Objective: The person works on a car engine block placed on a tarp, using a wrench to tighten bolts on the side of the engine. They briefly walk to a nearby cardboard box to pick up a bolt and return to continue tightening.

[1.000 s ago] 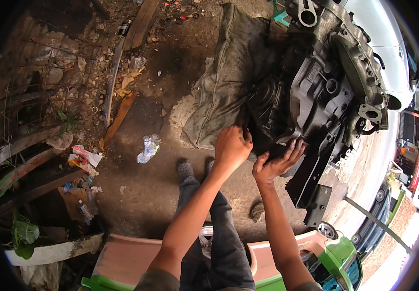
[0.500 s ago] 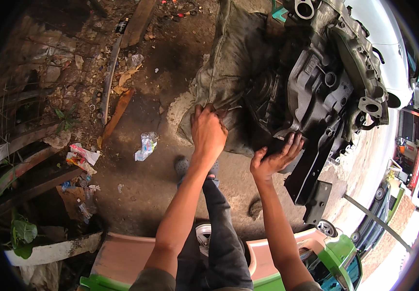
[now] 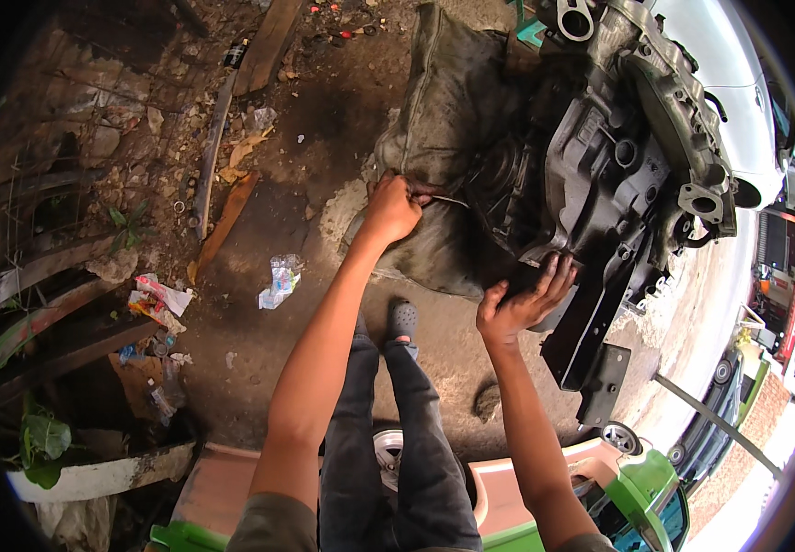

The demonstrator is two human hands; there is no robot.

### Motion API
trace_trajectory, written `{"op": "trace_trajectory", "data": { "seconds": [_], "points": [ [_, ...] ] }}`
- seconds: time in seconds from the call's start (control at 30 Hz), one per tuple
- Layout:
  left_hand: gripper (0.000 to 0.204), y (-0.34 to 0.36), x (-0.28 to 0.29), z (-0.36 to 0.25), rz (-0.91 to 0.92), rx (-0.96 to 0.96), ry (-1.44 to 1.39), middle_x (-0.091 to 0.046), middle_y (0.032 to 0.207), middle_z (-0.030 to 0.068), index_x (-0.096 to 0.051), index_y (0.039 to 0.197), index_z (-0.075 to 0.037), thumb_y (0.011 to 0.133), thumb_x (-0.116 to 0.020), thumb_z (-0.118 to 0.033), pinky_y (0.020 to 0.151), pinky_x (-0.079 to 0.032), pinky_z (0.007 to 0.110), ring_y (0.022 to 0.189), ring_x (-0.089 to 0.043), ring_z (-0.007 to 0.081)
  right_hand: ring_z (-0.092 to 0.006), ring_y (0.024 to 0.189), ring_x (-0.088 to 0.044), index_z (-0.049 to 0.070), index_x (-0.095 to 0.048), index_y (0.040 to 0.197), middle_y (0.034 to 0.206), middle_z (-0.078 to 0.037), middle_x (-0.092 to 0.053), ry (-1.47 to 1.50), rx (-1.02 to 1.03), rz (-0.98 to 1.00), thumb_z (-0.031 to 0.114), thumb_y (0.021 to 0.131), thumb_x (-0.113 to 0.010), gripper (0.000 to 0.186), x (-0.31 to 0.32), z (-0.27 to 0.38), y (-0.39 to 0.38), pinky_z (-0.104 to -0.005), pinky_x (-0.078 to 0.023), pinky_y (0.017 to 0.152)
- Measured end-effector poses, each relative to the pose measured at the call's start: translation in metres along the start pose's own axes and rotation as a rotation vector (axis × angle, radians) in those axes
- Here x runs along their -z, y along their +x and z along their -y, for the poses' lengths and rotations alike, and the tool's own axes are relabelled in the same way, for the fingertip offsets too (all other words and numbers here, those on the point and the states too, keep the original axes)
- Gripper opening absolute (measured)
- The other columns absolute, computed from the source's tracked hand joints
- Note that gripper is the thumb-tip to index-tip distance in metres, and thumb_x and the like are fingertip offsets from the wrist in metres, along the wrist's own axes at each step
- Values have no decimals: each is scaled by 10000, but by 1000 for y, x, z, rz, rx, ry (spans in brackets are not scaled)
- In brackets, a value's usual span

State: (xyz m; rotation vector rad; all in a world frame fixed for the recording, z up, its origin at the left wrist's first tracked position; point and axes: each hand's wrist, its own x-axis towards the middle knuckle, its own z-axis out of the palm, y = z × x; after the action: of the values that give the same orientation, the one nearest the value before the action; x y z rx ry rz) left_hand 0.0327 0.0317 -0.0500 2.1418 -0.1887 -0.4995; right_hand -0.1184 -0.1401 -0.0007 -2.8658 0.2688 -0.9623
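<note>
A large greasy engine [image 3: 591,166] of grey and black metal lies to the right on a stained cloth sack [image 3: 443,87]. My left hand [image 3: 392,210] is closed over the sack, left of the engine. From its fingers a thin metal rod-like tool [image 3: 448,201] points toward the engine's dark side; its grip is hidden by the hand, so its exact kind does not show. My right hand [image 3: 528,302] holds the near end of the engine, fingers on top and thumb to the left. Beside it a black metal bracket [image 3: 581,340] juts toward me.
A crumpled plastic wrapper [image 3: 280,281] lies on the dirt floor. Wooden planks [image 3: 226,219] and litter line the left. Behind my legs stands a green and pink vehicle [image 3: 508,478]; a pale car [image 3: 729,92] is beyond the engine.
My left hand has turned and shifted slightly, its forearm swinging left, and more of the tool shows. My feet and legs have shifted. My right hand stays on the engine.
</note>
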Motion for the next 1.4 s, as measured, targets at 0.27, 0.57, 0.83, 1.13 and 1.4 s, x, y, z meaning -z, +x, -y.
{"op": "trace_trajectory", "data": {
  "seconds": [0.27, 0.57, 0.83, 1.13, 1.4],
  "points": [
    [222, 19, 0, 2, 167, 202, -180, -696, 938, 156, -756, 1064, -199, 895, -650, -102, 896, -449, 364, 890, -631, 281, -454, 1388, -285, 10, -329, 1463, 1482, -236, -355, 8, -2, 6, 303, 824, -484, 719, 1, 1, 1, -587, -171, 1137],
    [210, 22, 6, -4, 293, 278, -333, -718, 1019, 131, -741, 1080, -110, 911, -624, -66, 859, -457, 321, 942, -616, 206, -484, 1385, -265, -35, -326, 1450, 1490, -257, -323, -39, 13, 28, 319, 866, -448, 694, 2, 1, 0, -576, -195, 1142],
    [187, 20, 5, -5, 264, 284, -382, -722, 1013, 127, -750, 1052, -116, 925, -616, -86, 836, -475, 336, 915, -630, 219, -435, 1388, -298, 13, -321, 1464, 1482, -233, -362, -28, 9, 0, 284, 791, -492, 746, -2, -1, -1, -579, -182, 1137],
    [183, -13, -14, -11, -46, 225, -253, -701, 968, 183, -757, 1017, -165, 881, -634, -182, 842, -492, 414, 965, -644, 352, -428, 1394, -294, 16, -329, 1462, 1481, -231, -366, -8, -2, 15, 278, 768, -512, 764, 0, -1, -2, -581, -163, 1142],
    [179, -84, -49, -81, -526, 107, -99, -637, 870, 196, -688, 945, -10, 847, -589, -122, 665, -495, 477, 757, -632, 405, -426, 1407, -279, 15, -328, 1466, 1485, -226, -370, 11, 7, -9, 299, 807, -492, 736, -1, -1, -2, -572, -158, 1147]
  ]
}}
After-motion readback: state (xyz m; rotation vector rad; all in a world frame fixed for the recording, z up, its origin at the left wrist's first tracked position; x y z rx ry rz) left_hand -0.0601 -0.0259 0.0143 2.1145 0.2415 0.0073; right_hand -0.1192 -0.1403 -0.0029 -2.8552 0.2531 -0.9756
